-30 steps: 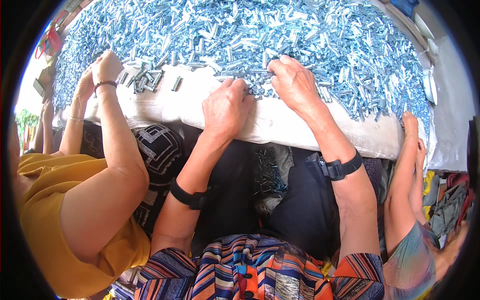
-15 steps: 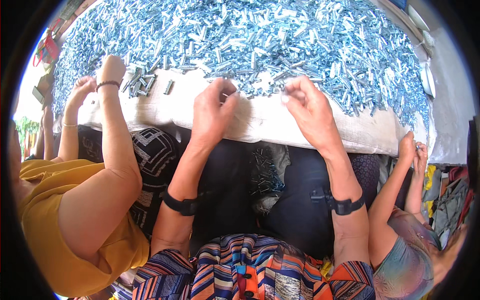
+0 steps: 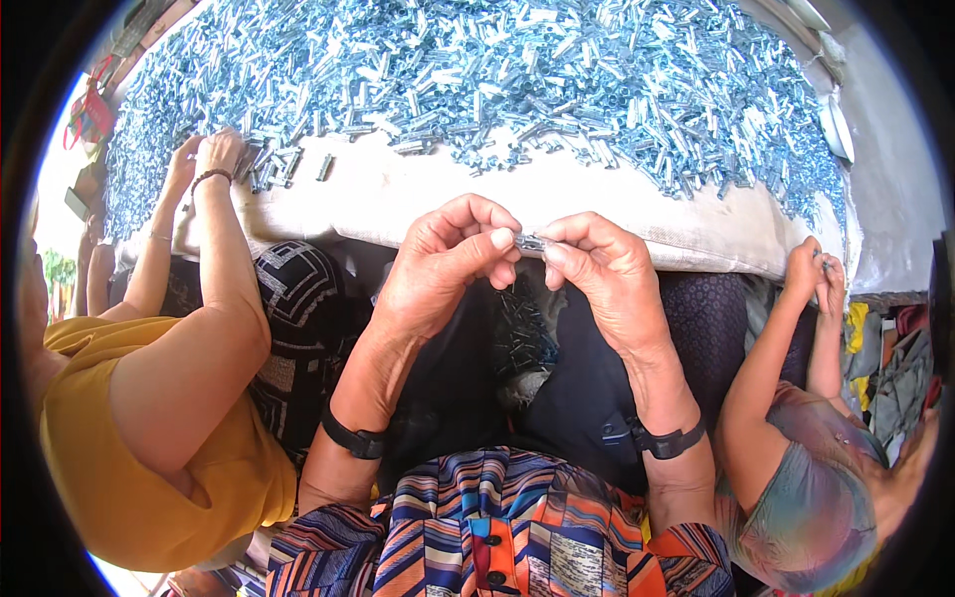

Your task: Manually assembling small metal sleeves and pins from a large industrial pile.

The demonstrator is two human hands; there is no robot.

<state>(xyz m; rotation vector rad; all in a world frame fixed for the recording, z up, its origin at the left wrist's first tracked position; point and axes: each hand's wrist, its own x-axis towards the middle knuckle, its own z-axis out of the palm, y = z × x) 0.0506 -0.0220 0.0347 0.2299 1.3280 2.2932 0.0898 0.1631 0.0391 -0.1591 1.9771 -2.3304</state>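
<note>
Just this side of pale cloth [image 3: 597, 194], small metal piece [image 3: 529, 243] up in fingertips! Left hand [image 3: 438, 269] pinching one end, right hand [image 3: 615, 284] other; both clamped on it, fingers masking its ends. Beyond cloth, broad heap [image 3: 477, 75] of shiny bluish metal pieces. On cloth's left part, lone piece [image 3: 325, 167], just clear of heap. Left of that, co-worker's hands [image 3: 217, 154] at heap's edge. By cloth's right end, another co-worker's paired hands [image 3: 804, 271]. Below cloth, dark trousers [image 3: 438, 398], dark scattered pieces [image 3: 524, 343] between legs, fingers partly blocking view.
</note>
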